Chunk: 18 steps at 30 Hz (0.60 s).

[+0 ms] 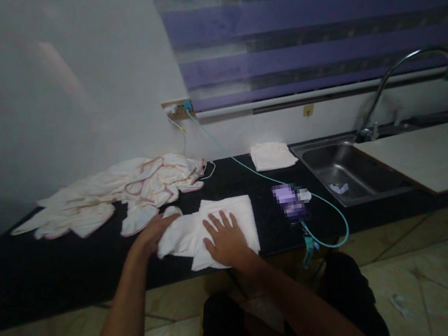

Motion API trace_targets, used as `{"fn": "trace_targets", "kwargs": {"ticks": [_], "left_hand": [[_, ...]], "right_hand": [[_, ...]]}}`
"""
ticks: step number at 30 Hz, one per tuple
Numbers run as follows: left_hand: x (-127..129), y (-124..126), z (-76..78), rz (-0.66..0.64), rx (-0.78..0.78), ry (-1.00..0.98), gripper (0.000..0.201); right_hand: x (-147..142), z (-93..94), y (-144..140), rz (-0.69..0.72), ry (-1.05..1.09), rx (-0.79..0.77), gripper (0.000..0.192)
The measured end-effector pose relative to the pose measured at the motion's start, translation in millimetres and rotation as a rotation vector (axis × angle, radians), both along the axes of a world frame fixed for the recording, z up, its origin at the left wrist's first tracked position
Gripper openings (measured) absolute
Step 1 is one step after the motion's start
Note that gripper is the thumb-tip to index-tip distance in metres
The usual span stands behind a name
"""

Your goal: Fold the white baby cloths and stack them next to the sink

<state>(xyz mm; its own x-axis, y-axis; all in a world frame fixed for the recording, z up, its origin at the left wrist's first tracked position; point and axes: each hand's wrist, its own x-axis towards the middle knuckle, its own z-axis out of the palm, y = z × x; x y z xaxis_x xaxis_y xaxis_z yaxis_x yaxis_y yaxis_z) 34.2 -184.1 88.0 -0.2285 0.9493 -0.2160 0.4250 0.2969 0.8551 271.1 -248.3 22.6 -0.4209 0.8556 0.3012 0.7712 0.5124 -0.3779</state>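
white cloth (231, 217): lies low in the centre of the frame, near the front edge of the black tabletop (32, 269); partly folded, its right part a neat flat rectangle, its left part bunched and creased.
right hand (225, 241): rests palm down on the lower middle of the cloth, fingers spread and flat; the grip is fully open and pins the fabric rather than holding it.
left hand (153, 230): at the cloth's left end, fingers curled over the bunched edge; it looks loosely closed on that fabric, though how tight the grip is i cannot tell.
doing it well: as i judge it, the flat hand should press firmly so the layers do not slide, while the other hand draws the bunched end out smooth and lines up the edges before any crease is set.
pile of cloths (119, 197): loose white pieces with pinkish trim, spread across the left middle of the frame, just behind the left hand.
folded cloth (271, 155): a small stack further back, just left of the sink.
blurred object (290, 201): purple, right of the cloth, a teal cable (250, 172) running from it to a wall socket.
sink (333, 163): steel basin at the right, with a curved tap (401, 60) above it.
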Motion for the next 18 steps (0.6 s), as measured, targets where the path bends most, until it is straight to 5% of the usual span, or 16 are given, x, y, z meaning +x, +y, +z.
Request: {"fn": "trace_targets", "kwargs": {"ticks": [5, 10, 13, 18], "left_hand": [[48.3, -1.0, 6.8, -0.276, 0.035, -0.056, 0.071], [96.2, -1.0, 2.3, -0.596, 0.011, 0.125, 0.062], [105.1, 1.0, 4.5, -0.746, 0.005, 0.199, 0.057], [100.0, 9.8, 3.9, -0.761, 0.205, 0.294, 0.047]], "right_hand": [[-1.0, -0.8, 2.2, -0.005, -0.052, 0.039, 0.059], [-2.1, 0.1, 6.9, 0.028, -0.099, 0.106, 0.074], [-0.9, 2.3, 8.0, 0.019, -0.106, 0.121, 0.089], [2.3, 6.6, 11.8, 0.061, -0.083, 0.188, 0.080]]}}
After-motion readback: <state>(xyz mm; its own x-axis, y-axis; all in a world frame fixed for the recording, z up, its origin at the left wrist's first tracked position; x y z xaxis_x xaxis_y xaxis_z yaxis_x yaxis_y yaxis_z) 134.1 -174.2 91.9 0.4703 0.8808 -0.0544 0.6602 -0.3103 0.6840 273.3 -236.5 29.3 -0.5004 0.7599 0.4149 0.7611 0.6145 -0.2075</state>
